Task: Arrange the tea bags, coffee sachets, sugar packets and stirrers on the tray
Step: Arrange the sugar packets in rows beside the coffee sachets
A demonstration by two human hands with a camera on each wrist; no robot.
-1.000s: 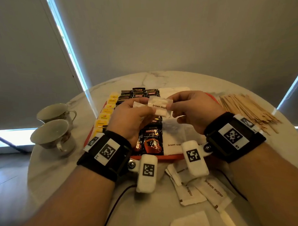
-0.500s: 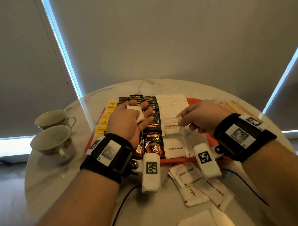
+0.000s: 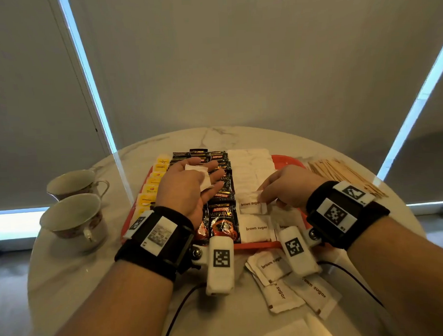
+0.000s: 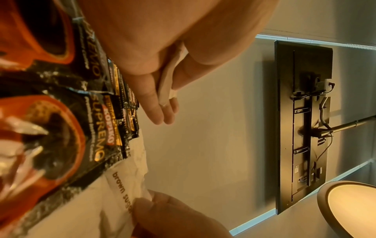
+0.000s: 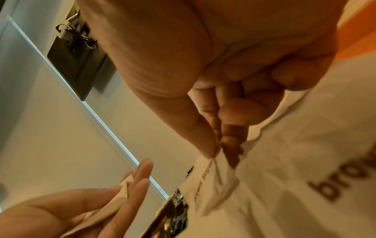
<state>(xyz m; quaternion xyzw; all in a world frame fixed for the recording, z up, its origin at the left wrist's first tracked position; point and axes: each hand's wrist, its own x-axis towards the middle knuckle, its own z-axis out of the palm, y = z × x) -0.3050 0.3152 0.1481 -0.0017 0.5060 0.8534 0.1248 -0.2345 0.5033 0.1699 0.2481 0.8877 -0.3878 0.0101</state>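
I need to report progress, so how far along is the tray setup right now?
Done: tea bags, coffee sachets and a sugar column already fill the orange tray. In hand: the right hand pinches a brown sugar packet onto the tray; the left hand holds another packet. Left: loose sugar packets and the stirrers lie on the table.

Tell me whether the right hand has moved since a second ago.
Yes. The right hand has come down and toward the person, from above the coffee sachets to the sugar column on the tray, where it pinches a brown sugar packet.
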